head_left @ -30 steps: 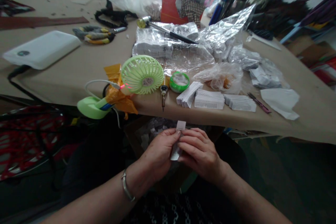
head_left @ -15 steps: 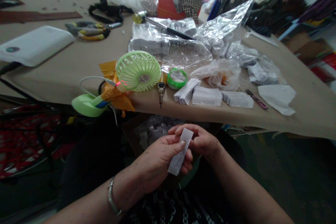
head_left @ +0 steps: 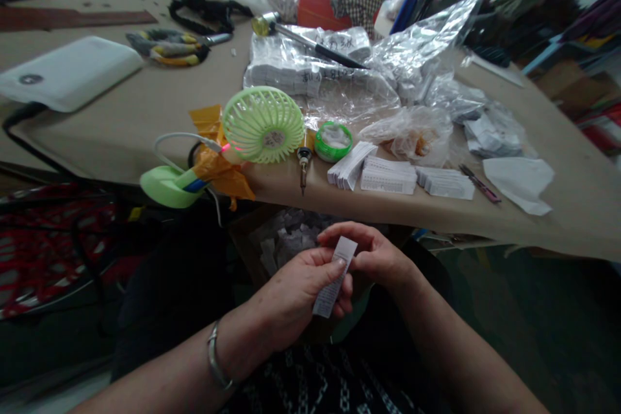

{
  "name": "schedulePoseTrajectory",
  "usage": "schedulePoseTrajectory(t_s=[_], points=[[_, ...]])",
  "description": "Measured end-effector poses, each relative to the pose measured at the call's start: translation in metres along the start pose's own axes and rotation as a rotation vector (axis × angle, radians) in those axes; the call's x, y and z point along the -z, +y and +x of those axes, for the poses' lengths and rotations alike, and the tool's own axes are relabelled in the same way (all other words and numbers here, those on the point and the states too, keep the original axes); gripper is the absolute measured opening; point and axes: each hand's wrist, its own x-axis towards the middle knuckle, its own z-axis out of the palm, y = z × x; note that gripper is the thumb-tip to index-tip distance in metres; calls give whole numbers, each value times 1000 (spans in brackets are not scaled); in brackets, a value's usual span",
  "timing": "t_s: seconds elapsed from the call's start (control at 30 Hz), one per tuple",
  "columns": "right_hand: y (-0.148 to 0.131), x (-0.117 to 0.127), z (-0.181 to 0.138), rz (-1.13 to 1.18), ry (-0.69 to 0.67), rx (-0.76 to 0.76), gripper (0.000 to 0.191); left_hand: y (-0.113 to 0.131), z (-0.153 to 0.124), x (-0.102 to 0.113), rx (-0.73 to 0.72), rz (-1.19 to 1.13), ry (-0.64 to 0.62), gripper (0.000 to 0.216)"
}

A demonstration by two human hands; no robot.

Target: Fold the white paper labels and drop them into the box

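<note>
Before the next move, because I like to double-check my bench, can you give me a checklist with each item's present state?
1. Paper strip pinched in the left hand: ok, thumb on its face.
2. Right hand touching the strip: cannot tell; it is close to the upper end.
3. Strip's print readable: not ok, too small and blurred.
4. Pointed tool apart from both hands: ok.
5. That tool's tip cool: cannot tell.
6. Three paper stacks lying on the table: ok.

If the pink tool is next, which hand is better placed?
Probably the right hand: it is nearer the pink tool, while the left hand holds the paper strip under its thumb.
</note>
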Motion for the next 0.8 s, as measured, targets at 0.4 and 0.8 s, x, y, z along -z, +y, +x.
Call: schedulePoseTrajectory(t_s=[0.4,0.8], points=[[-9,-23,-10,-1014,311,345,32,-1,1,5,-34,-39,71,24],[-6,-27,0,-976,308,334,28,-4,2,10,-38,-59,95,24]])
